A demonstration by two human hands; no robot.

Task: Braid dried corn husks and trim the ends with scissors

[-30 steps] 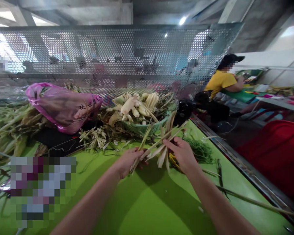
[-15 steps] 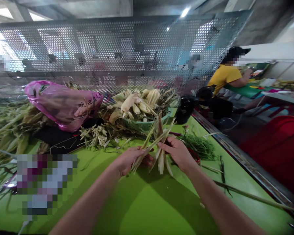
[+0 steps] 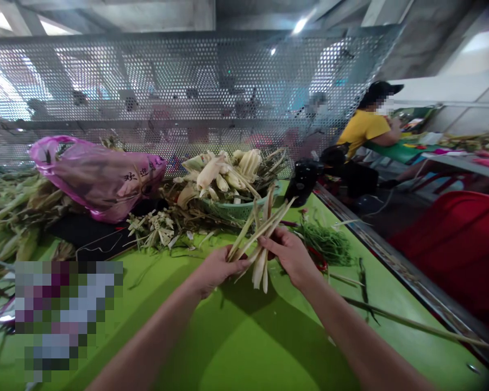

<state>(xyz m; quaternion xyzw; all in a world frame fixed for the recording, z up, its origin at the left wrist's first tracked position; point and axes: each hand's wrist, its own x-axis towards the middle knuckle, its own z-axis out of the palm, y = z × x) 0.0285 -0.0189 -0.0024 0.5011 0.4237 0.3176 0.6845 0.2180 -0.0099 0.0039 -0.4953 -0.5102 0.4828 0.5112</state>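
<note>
Pale dried corn husk strips (image 3: pixel 261 266) are held between my two hands above the green table (image 3: pixel 244 347). My left hand (image 3: pixel 220 267) is closed round the lower left ends of several strips, thumb on top. On the other side, my right hand (image 3: pixel 290 251) pinches the strips near their crossing, with thumb and fingers pressed together. The upper ends fan out toward a green basket (image 3: pixel 232 209) heaped with folded husk pieces (image 3: pixel 214 174). Some of my fingertips are hidden behind the strips.
Left stand a pink plastic bag (image 3: pixel 101 174), a husk pile (image 3: pixel 16 206) and a bundle of cut pieces (image 3: pixel 155 228). Right lie green strands (image 3: pixel 326 243), a long stalk (image 3: pixel 407 321) and a black bottle-like object (image 3: pixel 303 182). A co-worker in yellow (image 3: pixel 362 127) sits beyond a red chair (image 3: pixel 456 244).
My left hand has shifted its hold, its thumb now lying over the strip ends. The strips are gathered closer together. The whole view has slid slightly.
</note>
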